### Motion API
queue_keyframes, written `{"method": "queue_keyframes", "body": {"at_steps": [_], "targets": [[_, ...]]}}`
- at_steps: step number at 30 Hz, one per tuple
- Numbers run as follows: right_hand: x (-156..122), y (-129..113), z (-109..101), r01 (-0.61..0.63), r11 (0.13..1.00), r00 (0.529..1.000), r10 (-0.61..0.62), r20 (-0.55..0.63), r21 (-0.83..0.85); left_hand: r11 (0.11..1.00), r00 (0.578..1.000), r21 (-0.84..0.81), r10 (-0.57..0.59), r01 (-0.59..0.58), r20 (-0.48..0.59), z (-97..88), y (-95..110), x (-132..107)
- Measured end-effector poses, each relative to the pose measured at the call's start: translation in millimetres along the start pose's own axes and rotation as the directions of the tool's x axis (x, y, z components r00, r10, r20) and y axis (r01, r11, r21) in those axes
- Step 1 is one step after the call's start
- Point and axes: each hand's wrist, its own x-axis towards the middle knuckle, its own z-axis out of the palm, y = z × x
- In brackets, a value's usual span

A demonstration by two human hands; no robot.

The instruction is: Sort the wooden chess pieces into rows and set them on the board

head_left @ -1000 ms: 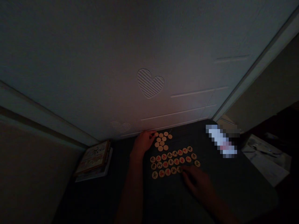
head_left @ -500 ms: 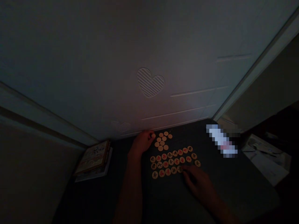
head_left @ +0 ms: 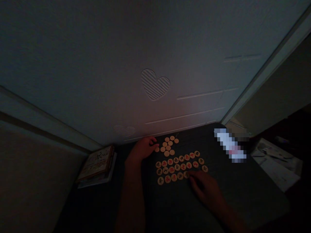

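Note:
Chinese chess pieces lie in three rows on the dark table, with black and red characters facing up. At the right part of the front row, my right hand [head_left: 206, 187] has its bent fingertips on a chess piece [head_left: 186, 174], partly covering it. My left hand [head_left: 145, 148] rests behind the rows, its fingers parted. Beside its fingertips a blank-faced chess piece [head_left: 157, 149] lies flat; whether the thumb touches it I cannot tell. Just right of that is a loose cluster of blank-faced pieces [head_left: 168, 148].
A stack of a wooden box and papers [head_left: 97, 165] stands at the table's left. A blurred-out bright object [head_left: 229, 145] lies at the right, with white papers [head_left: 277, 165] beyond it. The white panel with hearts [head_left: 155, 84] rises along the table's back edge.
My left hand has let a blank-faced piece down at the left of the cluster, and its fingers have parted. My right hand stays at the front row.

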Motion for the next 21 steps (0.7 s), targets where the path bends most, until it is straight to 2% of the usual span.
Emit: {"method": "queue_keyframes", "body": {"at_steps": [3,5,11,16,21], "targets": [[0,1,1,0.007,1.0,1.0,-0.007,-0.006,-0.007,0.999,0.992,-0.029,-0.036,0.04,0.117,-4.0,-1,-6],[0,1,0,0.01,1.0,1.0,-0.01,-0.013,-0.014,0.998,0.988,-0.049,-0.022,0.03,0.152,-2.9,2,-7],[2,-3,-4,0.022,1.0,0.999,-0.022,-0.038,-0.011,0.998,0.995,-0.049,-0.024,0.029,0.092,0.0,7,-5],[2,-3,-5,0.015,1.0,1.0,-0.014,-0.028,0.025,0.996,0.998,-0.085,-0.025,0.03,0.061,-12.9,12,-13],[4,-11,-11,-0.002,0.998,0.996,0.009,-0.094,0.069,0.955,0.985,-0.285,0.116,-0.076,0.125,-28.7,40,-26]]}}
